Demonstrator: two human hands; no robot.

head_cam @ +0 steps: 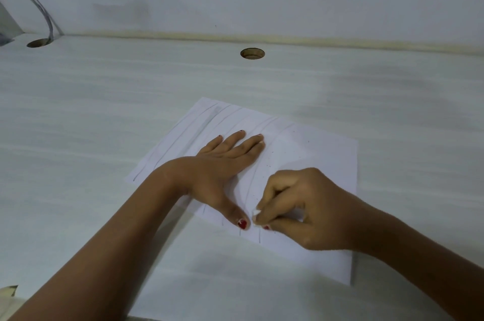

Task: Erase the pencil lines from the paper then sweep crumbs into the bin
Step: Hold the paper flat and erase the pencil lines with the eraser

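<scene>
A white sheet of paper (314,153) lies on the pale desk, with several long pencil lines (183,137) running across its left and middle parts. My left hand (222,163) lies flat on the sheet with straight fingers, pressing it down. My right hand (301,208) is curled and pinches a small white eraser (256,212) between fingertips and thumb. The eraser's tip touches the paper beside my left thumb, at the near end of a line. Small dark crumbs (269,163) speckle the paper to the right of my left fingers. No bin shows in this view.
The white desk (104,111) meets a white wall at the back. Two round cable holes (252,53) (39,43) are cut into the desk's far side, and a grey cable (39,6) drops into the left one. A beige object (9,290) peeks in at bottom left.
</scene>
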